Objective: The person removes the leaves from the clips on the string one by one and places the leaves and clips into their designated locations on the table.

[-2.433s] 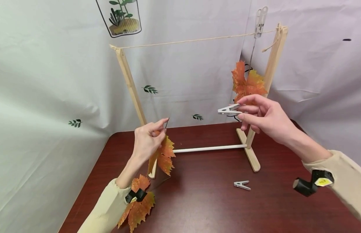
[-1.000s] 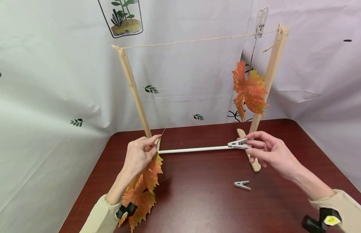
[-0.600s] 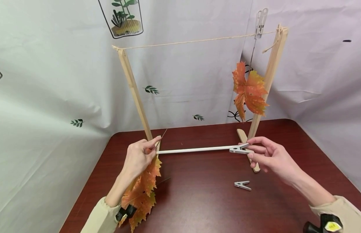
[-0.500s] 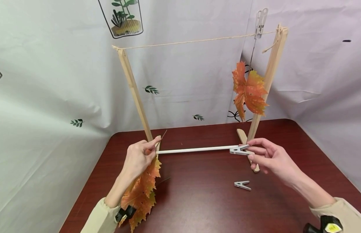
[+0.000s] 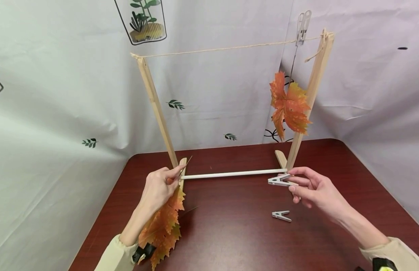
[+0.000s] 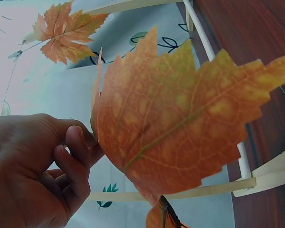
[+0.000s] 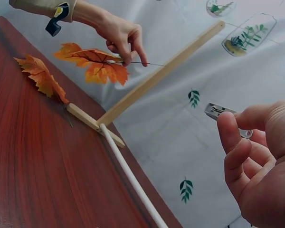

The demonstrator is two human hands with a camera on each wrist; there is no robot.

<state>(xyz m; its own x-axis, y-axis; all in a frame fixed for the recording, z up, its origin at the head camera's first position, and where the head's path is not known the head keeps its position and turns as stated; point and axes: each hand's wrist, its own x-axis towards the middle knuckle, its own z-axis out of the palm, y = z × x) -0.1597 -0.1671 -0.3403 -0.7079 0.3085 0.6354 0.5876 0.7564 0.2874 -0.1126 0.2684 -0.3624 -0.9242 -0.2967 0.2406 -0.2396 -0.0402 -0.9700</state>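
My left hand (image 5: 158, 188) pinches the thin stem of an orange artificial maple leaf (image 5: 174, 205), which hangs below the fingers; its blade (image 6: 180, 118) fills much of the left wrist view. My right hand (image 5: 312, 190) holds a small grey clothespin (image 5: 278, 181) between thumb and fingers, its clipping end pointing left. A second loose leaf (image 7: 40, 78) lies on the table, partly behind the held one in the head view. Another clothespin (image 5: 281, 216) lies on the table, below the right hand. Both hands are apart, in front of the wooden frame.
A wooden frame has two posts (image 5: 157, 109), a white bottom rod (image 5: 233, 174) and a string (image 5: 216, 49) across the top. Near the right post (image 5: 319, 75), a clothespin (image 5: 302, 28) on the string holds a hanging leaf (image 5: 289, 107). A patterned cloth (image 5: 213, 94) hangs behind.
Both hands have come down from a higher position, the left also shifting left with its leaf and the right lowering its clothespin. In the last half second they sink slightly further.
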